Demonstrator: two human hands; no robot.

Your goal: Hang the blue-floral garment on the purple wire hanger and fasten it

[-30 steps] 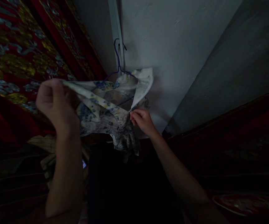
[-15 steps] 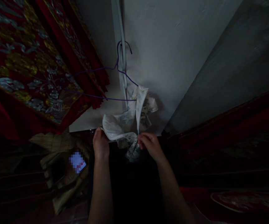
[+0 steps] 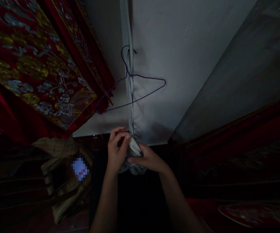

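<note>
A bunched white patterned cloth (image 3: 134, 147) is between my two hands, low in front of the wall. My left hand (image 3: 118, 145) pinches its upper edge between thumb and forefinger, the other fingers curled. Round the cloth's right side my right hand (image 3: 148, 158) is closed, thumb across the front. Above them a thin purple wire hanger (image 3: 147, 77) hangs bare from a pale strap (image 3: 130, 90), tilted, its left end against the red fabric. What kind of garment the cloth is, I cannot make out in the dim light.
Red cloth with gold and silver embroidery (image 3: 40, 64) hangs at the left. A wooden chair (image 3: 64, 200) stands lower left with a lit, blurred screen (image 3: 80, 168) on it. More red fabric (image 3: 246, 126) lies along the right. A pale wall (image 3: 178, 58) is ahead.
The white cloth has come off the hanger and is now gathered in my hands. My hands have drawn closer together. The hanger has swung, and its right end shows bare.
</note>
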